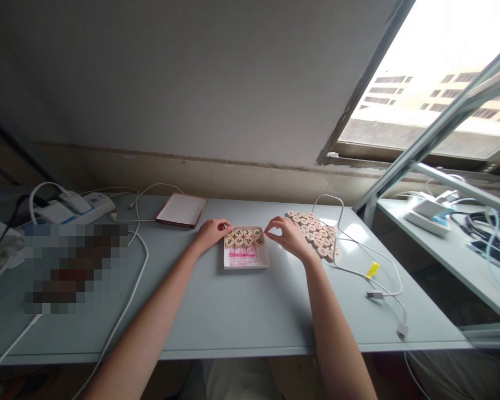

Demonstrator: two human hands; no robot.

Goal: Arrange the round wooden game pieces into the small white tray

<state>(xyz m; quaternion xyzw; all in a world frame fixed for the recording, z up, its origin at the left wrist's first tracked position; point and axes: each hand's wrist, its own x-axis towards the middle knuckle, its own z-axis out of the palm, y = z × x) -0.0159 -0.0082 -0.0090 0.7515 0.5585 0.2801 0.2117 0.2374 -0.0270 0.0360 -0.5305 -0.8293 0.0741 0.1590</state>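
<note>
A shallow white box (262, 260) lies on the table with round wooden Chinese chess pieces (244, 238) lined up in two rows along its far side. Pink printed lines show on the bare near part of its floor. My left hand (211, 232) is at the far left corner, its fingers closed over the box's edge. Beside the far right corner is my right hand (289, 236), thumb and forefinger drawn together in a pinch; whatever may be between the tips is too small to see. A group of loose chess pieces (316, 233) lies right of that hand.
A dark-red-edged box lid (181, 210) lies upturned at the back left. White cables (135, 266) cross the left side, near a power strip (95, 205). More cables with USB plugs (375, 295) and a yellow tag (373, 270) lie on the right. A metal frame (370, 205) stands beyond.
</note>
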